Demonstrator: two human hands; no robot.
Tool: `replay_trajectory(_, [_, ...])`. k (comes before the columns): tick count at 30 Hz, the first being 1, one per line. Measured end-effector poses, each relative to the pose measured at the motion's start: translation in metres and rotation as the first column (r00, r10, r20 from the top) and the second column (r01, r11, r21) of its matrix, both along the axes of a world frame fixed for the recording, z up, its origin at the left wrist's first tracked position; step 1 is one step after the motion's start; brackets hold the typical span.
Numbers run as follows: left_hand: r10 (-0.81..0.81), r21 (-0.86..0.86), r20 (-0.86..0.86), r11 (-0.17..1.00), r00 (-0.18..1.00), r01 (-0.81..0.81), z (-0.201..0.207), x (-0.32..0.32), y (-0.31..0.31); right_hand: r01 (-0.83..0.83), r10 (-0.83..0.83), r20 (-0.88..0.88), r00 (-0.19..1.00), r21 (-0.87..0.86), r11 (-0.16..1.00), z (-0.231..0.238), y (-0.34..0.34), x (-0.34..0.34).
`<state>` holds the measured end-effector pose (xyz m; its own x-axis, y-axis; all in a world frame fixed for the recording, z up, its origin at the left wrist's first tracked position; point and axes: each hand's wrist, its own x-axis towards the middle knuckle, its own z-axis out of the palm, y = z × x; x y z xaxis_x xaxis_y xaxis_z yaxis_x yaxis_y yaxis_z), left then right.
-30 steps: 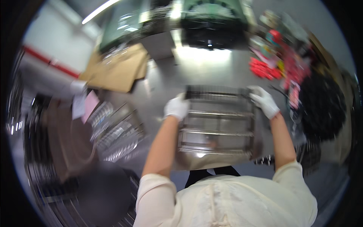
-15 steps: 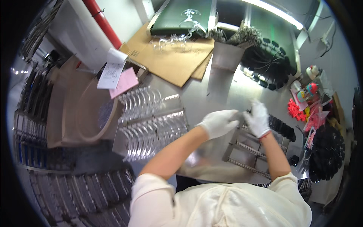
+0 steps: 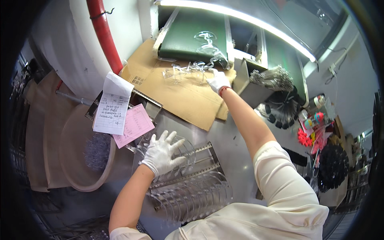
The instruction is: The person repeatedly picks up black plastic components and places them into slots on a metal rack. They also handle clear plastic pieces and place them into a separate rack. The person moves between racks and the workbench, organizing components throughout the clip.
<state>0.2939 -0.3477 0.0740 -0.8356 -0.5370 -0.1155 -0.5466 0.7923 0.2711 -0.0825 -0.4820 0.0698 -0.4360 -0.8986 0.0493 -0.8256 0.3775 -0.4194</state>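
"Is the white-gloved left hand [image 3: 162, 154] gripping?"
"No, spreading wide over clear, curved plastic pieces [image 3: 189, 154]. The white-gloved right hand [image 3: 219, 81], grip unclear, should be gently pinching clear plastic parts [image 3: 198, 66] on brown cardboard [image 3: 192, 108]."

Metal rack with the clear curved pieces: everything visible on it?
The rack looks metallic: an open frame with notched crossbars, lying skewed on the grey worktop. Clear, plastic-looking curved pieces line up in rows, the nearer row closely spaced. The white-gloved left grip spreads over the far row; whether it touches the rack is unclear.
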Motion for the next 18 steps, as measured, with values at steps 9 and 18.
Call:
replay_trajectory(9, [-0.008,-0.01,-0.01,1.0,1.0,0.008,0.001,-0.001,0.0,0.136,-0.137,-0.006,0.991,-0.105,0.985,-0.043,-0.076,-0.019])
replay_trajectory(18, [0.115,-0.11,-0.446,0.977,0.887,-0.182,0.013,0.004,0.008,0.04,-0.036,-0.072,0.997,0.051,0.998,0.0,0.002,-0.014])
